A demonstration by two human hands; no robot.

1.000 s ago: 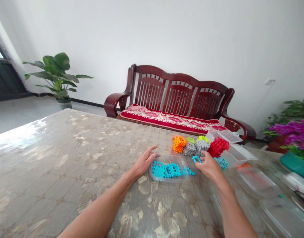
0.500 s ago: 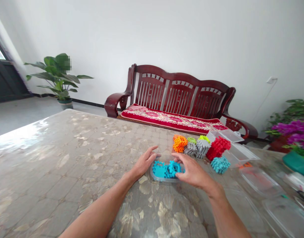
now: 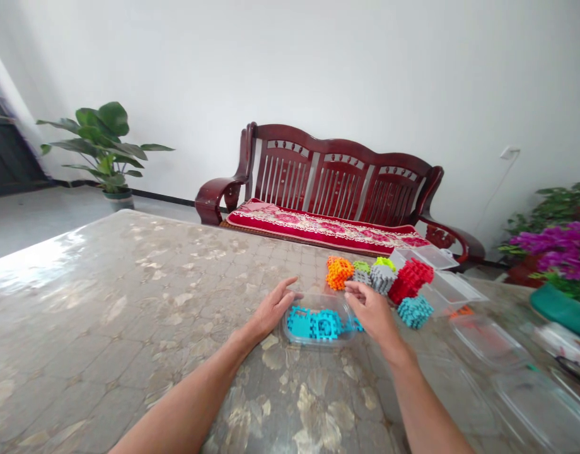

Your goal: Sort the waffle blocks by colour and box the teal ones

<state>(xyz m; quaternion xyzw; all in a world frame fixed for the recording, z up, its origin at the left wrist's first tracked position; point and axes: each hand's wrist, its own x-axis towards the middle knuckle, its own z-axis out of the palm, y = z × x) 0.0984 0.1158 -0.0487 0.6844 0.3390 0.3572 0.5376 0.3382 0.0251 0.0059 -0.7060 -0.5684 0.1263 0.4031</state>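
Observation:
A clear plastic container [image 3: 318,342] stands on the table in front of me, with blue interlocking plastic blocks [image 3: 302,325] in it. My left hand [image 3: 272,310] rests at the container's left end, open, its fingers stretched out and holding nothing. Beyond the right end is my right hand [image 3: 372,310], its fingers loosely bent and apart, with its thumb hidden. A small blue piece [image 3: 359,325] shows at the palm side of that hand. Whether it touches the hand, I cannot tell.
Orange [image 3: 340,273], grey [image 3: 382,279], red [image 3: 410,280] and teal [image 3: 415,311] block stacks stand right of the container. Behind them is a clear open box [image 3: 453,291]. Clear lids [image 3: 488,342] lie farther right, near a flowerpot [image 3: 559,310]. A wooden bench [image 3: 342,180] stands beyond the table.
My right hand has drawn back from inside the container to beyond its right end. A square, hollow blue block now shows uncovered in the container. The left hand has stayed in place.

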